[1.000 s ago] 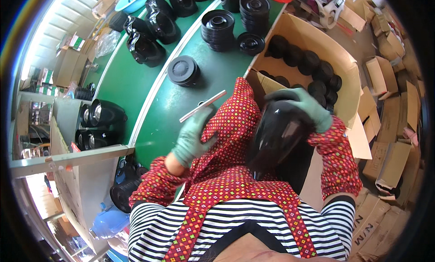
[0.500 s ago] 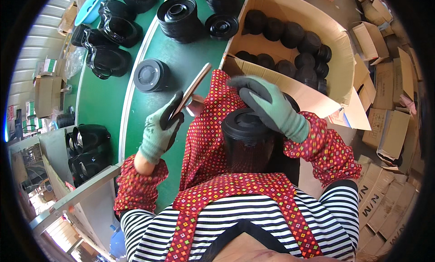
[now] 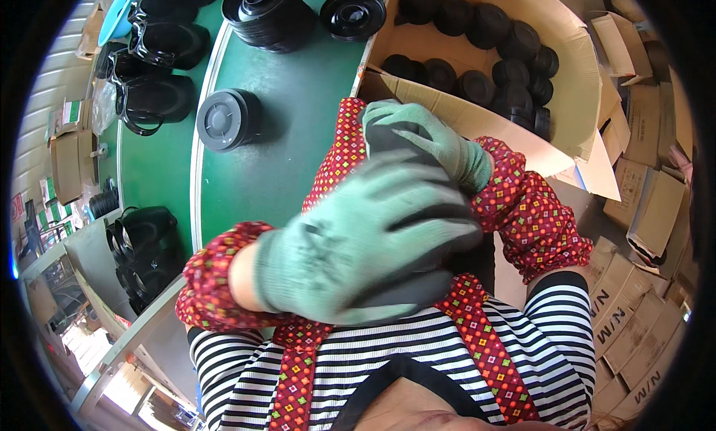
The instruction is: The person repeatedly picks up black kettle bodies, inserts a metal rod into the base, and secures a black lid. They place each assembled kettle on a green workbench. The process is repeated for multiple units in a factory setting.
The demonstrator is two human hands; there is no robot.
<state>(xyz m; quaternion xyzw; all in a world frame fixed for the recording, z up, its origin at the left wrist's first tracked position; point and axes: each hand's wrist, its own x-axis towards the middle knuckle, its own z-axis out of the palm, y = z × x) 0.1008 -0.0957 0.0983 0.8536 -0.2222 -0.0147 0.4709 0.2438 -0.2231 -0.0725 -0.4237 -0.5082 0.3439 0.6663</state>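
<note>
My left hand point(image 3: 365, 237), in a green and black glove, is reaching across my lap, smeared by motion, with its back towards me. Its fingertips and anything under them cannot be made out. Just beyond it is my right hand point(image 3: 425, 136), gloved alike, with its fingers bent down and closed. Whatever it grips is hidden behind the left hand. Both hands cover the place of the dark round lidded container on my lap. Nearest to them on the green table point(image 3: 298, 95) lies a round dark-grey ribbed lid-like part point(image 3: 224, 120).
A stack of black round parts point(image 3: 270, 21) and a single black disc point(image 3: 353, 16) sit farther back. Glossy black jugs point(image 3: 160, 99) line the left. An open cardboard box point(image 3: 477, 110) at the right holds several black round parts. Flattened cartons point(image 3: 634, 319) are piled far right.
My left hand has swung right over my lap; the flat tool with a reddish-brown block that it held no longer shows. My right hand has shifted slightly left, its fingers now curled down.
</note>
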